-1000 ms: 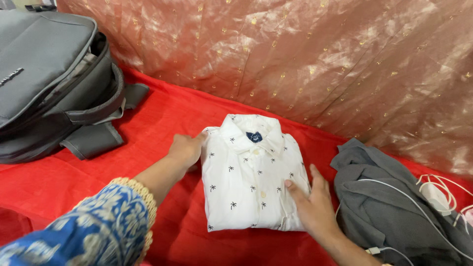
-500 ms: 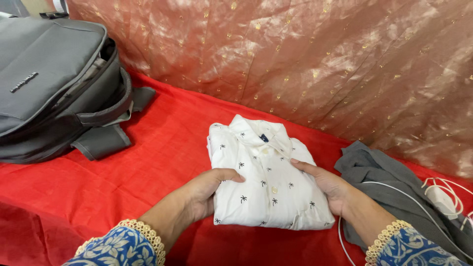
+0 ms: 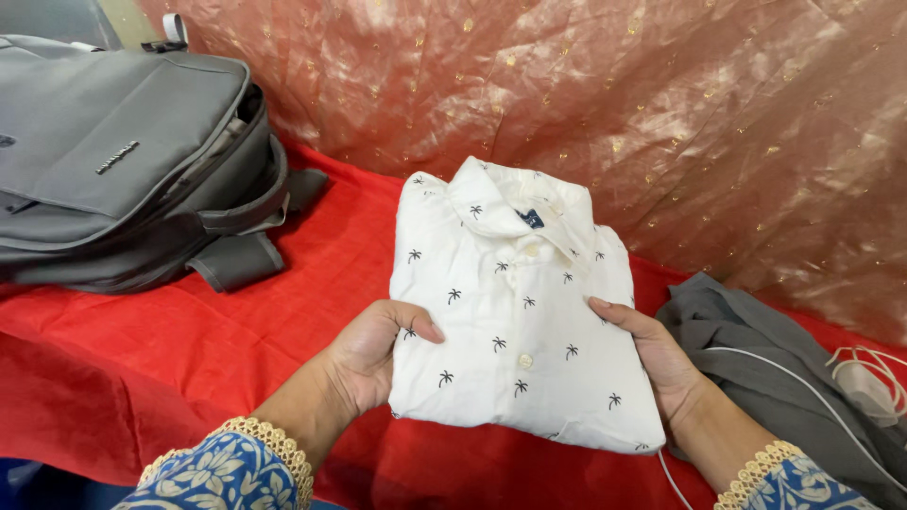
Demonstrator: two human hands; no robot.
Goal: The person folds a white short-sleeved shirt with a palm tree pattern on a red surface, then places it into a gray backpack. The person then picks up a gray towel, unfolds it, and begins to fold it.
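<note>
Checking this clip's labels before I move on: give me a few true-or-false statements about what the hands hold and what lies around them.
1. Both hands grip a folded white shirt, left hand and right hand at its sides. True.
2. The shirt is plain. False: it has small dark palm-tree prints.
3. A grey backpack lies at the left on the red cloth. True.
4. The backpack sits to the right of the shirt. False: a grey garment with a white cable on it lies there.
</note>
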